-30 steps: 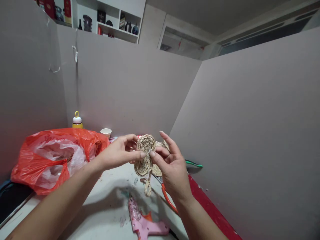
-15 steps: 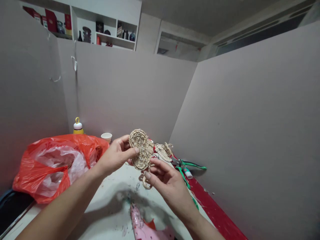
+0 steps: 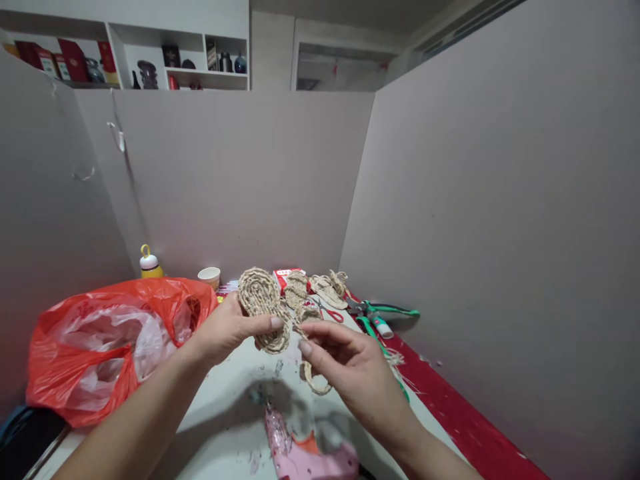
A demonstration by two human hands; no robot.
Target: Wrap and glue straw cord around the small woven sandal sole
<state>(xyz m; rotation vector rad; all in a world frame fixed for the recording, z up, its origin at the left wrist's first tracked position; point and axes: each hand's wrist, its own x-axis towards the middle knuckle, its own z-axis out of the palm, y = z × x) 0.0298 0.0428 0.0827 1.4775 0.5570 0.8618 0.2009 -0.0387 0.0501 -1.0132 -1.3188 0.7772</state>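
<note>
My left hand [image 3: 231, 328] grips a woven straw sole [image 3: 260, 298], a coil of braided cord in an oval narrowed at the middle, with the thumb lying across its lower part. To its right, my right hand [image 3: 345, 353] pinches the braided straw cord [image 3: 316, 385] between thumb and fingertips. The cord runs from the sole's edge to those fingers, and a loose loop of it hangs below them. Beneath both hands a pink glue gun [image 3: 295, 447] lies on the white table, its nozzle pointing away from me.
An orange plastic bag [image 3: 120, 347] lies at left, with a yellow bottle [image 3: 151, 263] and a paper cup [image 3: 210, 275] behind it. More woven straw pieces [image 3: 327, 290], red-handled scissors [image 3: 333, 315], green-handled pliers [image 3: 385, 309] and a small white tube [image 3: 384, 328] lie at back right. Grey partitions surround the table.
The sole has moved slightly left and turned in my left hand. My right hand has drawn away to the right with the cord, widening the gap between the hands. The camera view has shifted.
</note>
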